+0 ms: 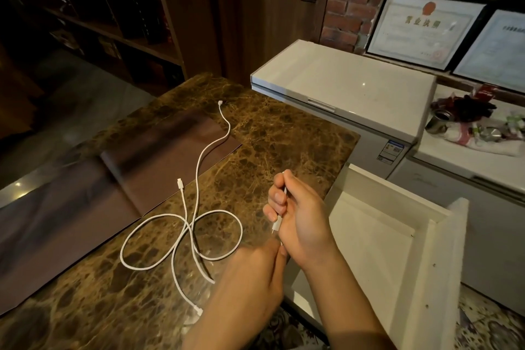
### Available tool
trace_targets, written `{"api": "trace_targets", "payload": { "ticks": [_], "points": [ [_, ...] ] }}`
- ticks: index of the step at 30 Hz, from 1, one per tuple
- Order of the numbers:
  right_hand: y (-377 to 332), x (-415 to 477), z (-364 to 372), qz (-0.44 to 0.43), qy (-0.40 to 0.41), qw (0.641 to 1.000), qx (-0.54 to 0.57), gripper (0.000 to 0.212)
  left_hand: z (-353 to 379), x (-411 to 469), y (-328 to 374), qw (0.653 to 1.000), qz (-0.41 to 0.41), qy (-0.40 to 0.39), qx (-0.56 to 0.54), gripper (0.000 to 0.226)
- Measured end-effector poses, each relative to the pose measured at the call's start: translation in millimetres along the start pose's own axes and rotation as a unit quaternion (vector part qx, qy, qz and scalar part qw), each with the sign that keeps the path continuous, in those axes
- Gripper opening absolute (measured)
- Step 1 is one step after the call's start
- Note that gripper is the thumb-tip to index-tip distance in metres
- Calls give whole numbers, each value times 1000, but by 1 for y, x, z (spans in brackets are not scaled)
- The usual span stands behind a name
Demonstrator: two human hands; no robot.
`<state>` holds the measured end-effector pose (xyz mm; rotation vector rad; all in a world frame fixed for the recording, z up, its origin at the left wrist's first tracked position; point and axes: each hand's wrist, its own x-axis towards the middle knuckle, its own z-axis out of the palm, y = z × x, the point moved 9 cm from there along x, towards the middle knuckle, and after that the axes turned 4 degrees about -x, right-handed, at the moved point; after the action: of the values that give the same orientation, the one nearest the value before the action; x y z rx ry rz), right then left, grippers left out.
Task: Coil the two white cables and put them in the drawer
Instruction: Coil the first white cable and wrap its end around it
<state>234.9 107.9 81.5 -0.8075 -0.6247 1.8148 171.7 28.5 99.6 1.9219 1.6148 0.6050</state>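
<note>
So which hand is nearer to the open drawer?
The right hand. It holds a cable end at the counter edge, right beside the drawer. The left hand is over the counter, a little farther from it.

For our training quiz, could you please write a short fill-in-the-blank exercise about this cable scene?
1. The right hand grips a white ____.
2. The white drawer to the right of the marble counter stands ____.
3. The loose cable lies on the ____.

Missing words: cable; open; counter
</note>
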Motion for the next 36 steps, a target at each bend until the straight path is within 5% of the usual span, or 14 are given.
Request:
{"api": "trace_targets", "payload": {
  "ticks": [10, 20, 27, 36],
  "points": [
    [6, -4, -10, -81, 11, 977, -199, 33, -1, -1, -7, 1000, -16, -10, 17, 26],
    [3, -4, -9, -17, -51, 996, -77, 29, -10, 2, -10, 999, -27, 10, 17, 31],
    [10, -5, -9, -38, -61, 965, -252, 40, -24, 10, -7, 995, 7, 1, 98, 31],
    [45, -21, 11, 32, -93, 936, -337, 42, -97, 59, -13, 984, 59, 92, 142, 64]
  ]
}}
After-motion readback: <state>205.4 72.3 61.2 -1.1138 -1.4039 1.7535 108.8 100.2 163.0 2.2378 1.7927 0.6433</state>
